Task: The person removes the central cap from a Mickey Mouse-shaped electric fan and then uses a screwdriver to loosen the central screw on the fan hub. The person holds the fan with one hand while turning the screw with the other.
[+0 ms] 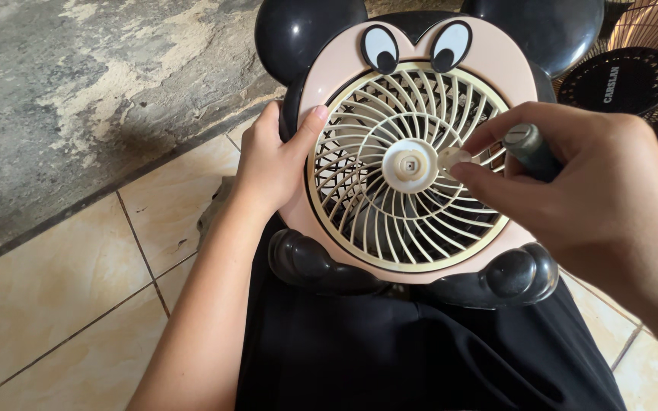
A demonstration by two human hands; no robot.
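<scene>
Cartoon-face fan (413, 76) rests on lap, grille up. Left hand (272, 164) grips pink rim, steadying. Right hand (595, 183) clasps screwdriver handle (531, 148), fingertips pinching small pale cap (451, 158) beside grille hub (407, 164). Best keep fan braced, cap pinched firmly, tool clear of ribs.

Mouse-shaped fan (409, 152) — upright on lap

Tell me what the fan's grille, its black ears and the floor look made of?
Grille: cream moulded plastic, judging by its thin even ribs and matte look. Ears: glossy black plastic, with sharp light reflections. Floor: glazed beige ceramic tile, probably, given the grout lines and soft sheen.
</scene>
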